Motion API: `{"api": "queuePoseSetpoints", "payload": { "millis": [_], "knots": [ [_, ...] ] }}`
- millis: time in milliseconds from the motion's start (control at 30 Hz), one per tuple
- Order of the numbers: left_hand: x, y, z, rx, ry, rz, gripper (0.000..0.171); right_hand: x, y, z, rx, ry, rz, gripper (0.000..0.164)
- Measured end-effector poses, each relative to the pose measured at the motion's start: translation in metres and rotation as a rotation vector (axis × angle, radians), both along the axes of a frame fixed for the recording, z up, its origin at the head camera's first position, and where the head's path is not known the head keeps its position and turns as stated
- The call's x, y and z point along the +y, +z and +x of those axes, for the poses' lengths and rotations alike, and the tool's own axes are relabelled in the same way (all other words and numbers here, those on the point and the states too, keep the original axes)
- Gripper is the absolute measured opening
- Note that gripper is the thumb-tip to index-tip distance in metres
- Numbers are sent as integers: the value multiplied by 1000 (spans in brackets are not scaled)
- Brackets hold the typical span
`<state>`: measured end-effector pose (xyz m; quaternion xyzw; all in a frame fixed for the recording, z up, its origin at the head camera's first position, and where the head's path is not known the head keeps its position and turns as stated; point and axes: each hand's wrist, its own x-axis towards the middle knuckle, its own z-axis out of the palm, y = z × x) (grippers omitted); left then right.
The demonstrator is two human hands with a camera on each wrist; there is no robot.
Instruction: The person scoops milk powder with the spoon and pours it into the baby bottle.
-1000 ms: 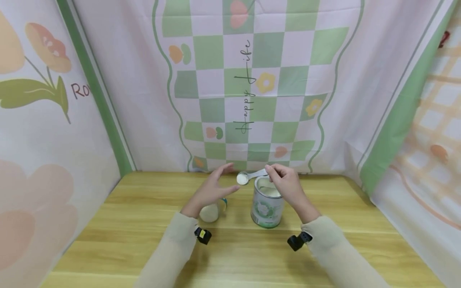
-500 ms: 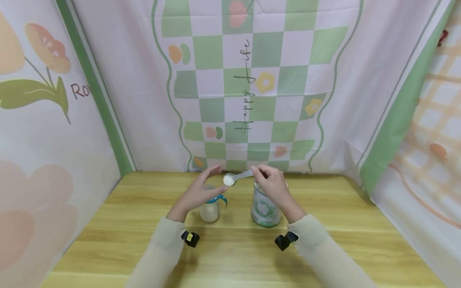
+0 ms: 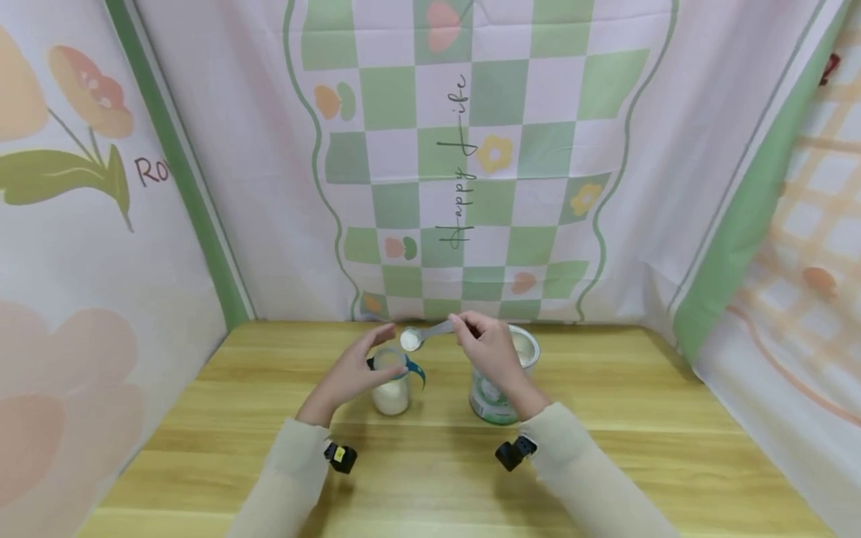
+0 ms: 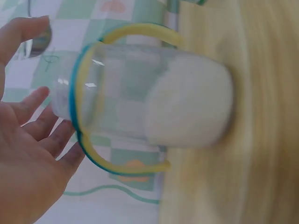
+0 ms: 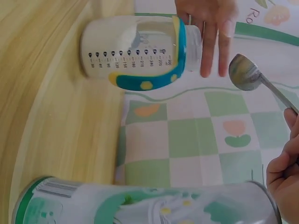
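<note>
My right hand pinches the handle of a metal measuring spoon, whose bowl holds white powder in the head view. The bowl hangs above and to the right of the mouth of a clear baby bottle. This bottle stands upright, with blue-and-yellow handles and white contents in its lower part. Around the bottle's neck my left hand spreads its fingers and thumb; whether a fingertip touches the bottle I cannot tell. Partly behind my right hand and forearm, an open milk powder can stands on the table.
The wooden table carries the bottle at left and the can at right, some distance apart. A checkered fabric backdrop hangs along its far edge, and printed curtains flank both sides. A small black camera sits on each wrist.
Both hands have moved left. The powder-filled spoon has travelled from near the can to beside the bottle's mouth. More of the bottle now shows, and the can's rim has come back into view.
</note>
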<state>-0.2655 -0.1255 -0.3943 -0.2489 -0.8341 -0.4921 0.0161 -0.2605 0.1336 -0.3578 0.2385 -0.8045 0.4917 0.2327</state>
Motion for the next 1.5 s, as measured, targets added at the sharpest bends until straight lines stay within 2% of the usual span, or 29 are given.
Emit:
{"api": "queuePoseSetpoints", "payload": {
  "millis": [167, 500, 667, 1100, 1333, 1500],
  "knots": [
    [-5, -12, 0, -16, 38, -10, 84, -11, -6, -1, 67, 47, 19, 30],
    [-6, -31, -3, -98, 58, -10, 82, -24, -14, -3, 221, 37, 128, 22],
    [-5, -37, -6, -92, 52, 14, 78, -28, -18, -4, 327, 36, 190, 19],
    [-4, -42, -7, -104, 63, 18, 68, -33, -25, -4, 544, 32, 377, 9],
    [-4, -43, -7, -113, 59, 21, 66, -33, -28, -4, 624, 18, 432, 5],
    [-3, -43, -6, -123, 60, 30, 63, -30, -33, -4, 768, 7, 502, 8]
  ]
}}
